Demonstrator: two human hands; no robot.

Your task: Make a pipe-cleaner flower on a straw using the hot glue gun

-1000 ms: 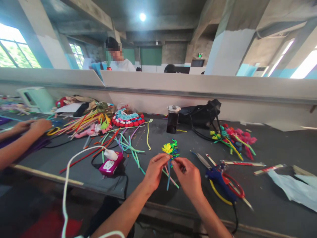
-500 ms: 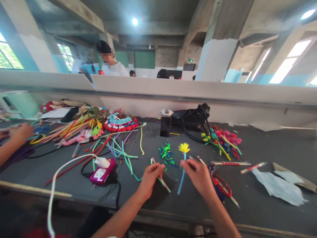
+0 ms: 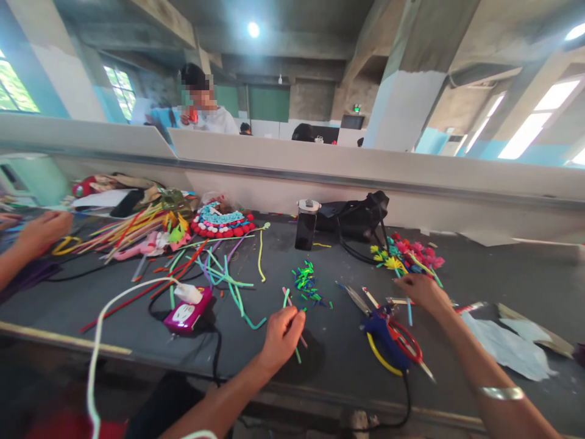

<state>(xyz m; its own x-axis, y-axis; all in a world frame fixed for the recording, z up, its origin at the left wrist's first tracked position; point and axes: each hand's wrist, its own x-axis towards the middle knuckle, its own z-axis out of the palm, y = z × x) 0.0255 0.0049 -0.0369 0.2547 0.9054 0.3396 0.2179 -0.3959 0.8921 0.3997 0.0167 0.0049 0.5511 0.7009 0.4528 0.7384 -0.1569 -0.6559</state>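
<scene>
My right hand is closed in a pinch on a yellow pipe-cleaner flower with a blue stem. The flower head is beside the near left side of a bunch of coloured flowers. At the centre front, my left hand has thumb and index finger together over a green pipe cleaner. A pink pipe cleaner crosses the green one, and both are partly hidden by the hand. Just beyond lies a pile of short green and blue pieces.
Red-handled scissors and a blue tool with a black cord lie between my hands. A phone leans on a cup near a black bag. A magenta power adapter is at left. Another person's hand is far left.
The yellow flower passes into my right hand, which has carried it right to the flower bunch. My left hand has drawn apart and dropped toward the table edge; the green pipe cleaner has shifted.
</scene>
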